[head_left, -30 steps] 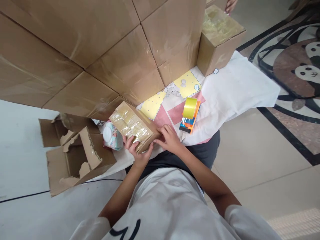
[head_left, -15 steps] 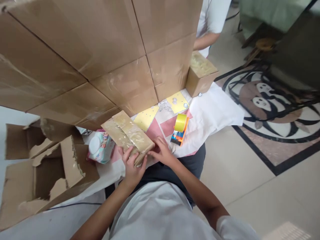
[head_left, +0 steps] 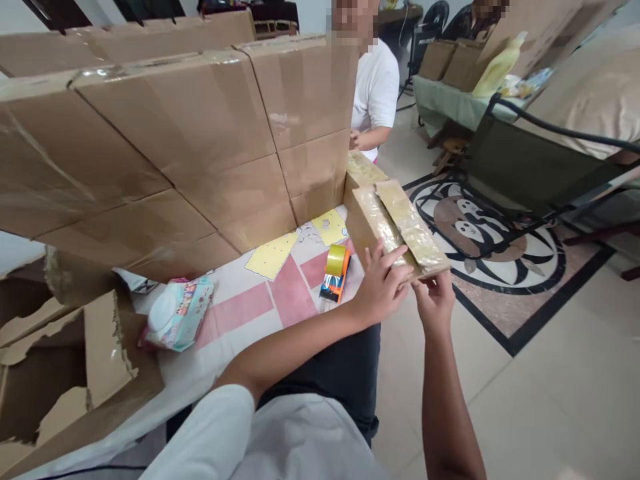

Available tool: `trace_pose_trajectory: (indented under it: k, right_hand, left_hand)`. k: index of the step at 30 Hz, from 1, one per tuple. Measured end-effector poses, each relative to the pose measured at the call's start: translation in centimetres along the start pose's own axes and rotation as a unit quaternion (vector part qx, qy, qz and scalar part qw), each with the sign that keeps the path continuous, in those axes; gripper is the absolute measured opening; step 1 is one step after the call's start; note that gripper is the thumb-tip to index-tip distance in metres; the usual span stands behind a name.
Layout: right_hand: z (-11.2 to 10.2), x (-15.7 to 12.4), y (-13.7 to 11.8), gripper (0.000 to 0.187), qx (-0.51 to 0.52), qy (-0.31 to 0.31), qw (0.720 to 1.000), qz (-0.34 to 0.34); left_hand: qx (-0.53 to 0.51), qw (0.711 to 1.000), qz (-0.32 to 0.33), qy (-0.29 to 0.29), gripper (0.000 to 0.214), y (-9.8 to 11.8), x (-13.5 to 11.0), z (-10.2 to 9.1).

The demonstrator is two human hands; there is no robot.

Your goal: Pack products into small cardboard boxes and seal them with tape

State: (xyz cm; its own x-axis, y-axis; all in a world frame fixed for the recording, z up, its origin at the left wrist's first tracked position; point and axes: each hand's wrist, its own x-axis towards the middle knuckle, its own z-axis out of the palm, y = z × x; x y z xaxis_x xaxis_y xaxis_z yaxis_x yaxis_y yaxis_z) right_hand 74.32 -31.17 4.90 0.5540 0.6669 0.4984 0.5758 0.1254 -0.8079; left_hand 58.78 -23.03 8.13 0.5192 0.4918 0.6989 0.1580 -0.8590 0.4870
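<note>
A taped cardboard box (head_left: 395,223) is tilted between my two hands at the right end of the table. My left hand (head_left: 385,283) presses on its near left side with fingers spread along the box. At its near right corner my right hand (head_left: 435,297) grips the edge, thumb and fingers bent around it. Behind it stands a second taped box (head_left: 363,167), partly covered by the held one. A tape dispenser (head_left: 336,272) with a yellow roll and orange frame lies on the tablecloth, left of my hands.
Stacked cartons (head_left: 210,147) form a wall along the table's far side. An open, torn carton (head_left: 105,347) and a pack of wipes (head_left: 180,313) are on the left. Across the table is a person in a white shirt (head_left: 377,83). A folding chair (head_left: 530,160) stands at the right.
The held box has moved right, from the table's middle to beside the second box, with both hands on it. My view has lifted, showing more of the room.
</note>
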Motion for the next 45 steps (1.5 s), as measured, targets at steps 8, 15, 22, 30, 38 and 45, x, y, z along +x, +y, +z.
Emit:
trace_pose_trajectory:
  k: [8, 15, 22, 30, 38, 45]
  right_hand:
    - [2.7, 4.0, 8.1, 0.035, -0.048, -0.041, 0.995, 0.078]
    - [6.1, 11.0, 10.3, 0.034, -0.072, -0.076, 0.989, 0.105]
    - [8.8, 17.7, 7.2, 0.032, -0.12, -0.059, 0.967, 0.219]
    - [9.4, 11.0, -3.4, 0.021, 0.004, 0.061, 0.988, 0.144]
    - [25.0, -5.3, -18.6, 0.023, 0.158, -0.362, 0.919, -0.011]
    - [39.7, -9.4, -26.2, 0.1, -0.138, -0.623, 0.655, -0.404]
  left_hand:
    - [-0.062, 0.994, -0.077, -0.053, 0.024, -6.6, 2.9, 6.8]
    - [-0.035, 0.989, -0.141, -0.033, 0.026, -9.1, 8.6, 7.7]
    - [-0.015, 0.972, -0.222, -0.082, 0.033, -11.2, 15.9, 6.0]
    - [0.014, 0.995, -0.086, 0.043, 0.027, -4.0, 0.9, -13.1]
    - [0.38, 0.892, -0.209, 0.129, 0.018, 4.0, -26.1, -31.5]
    - [0.487, 0.769, -0.414, -0.039, 0.056, 3.2, -28.5, -41.4]
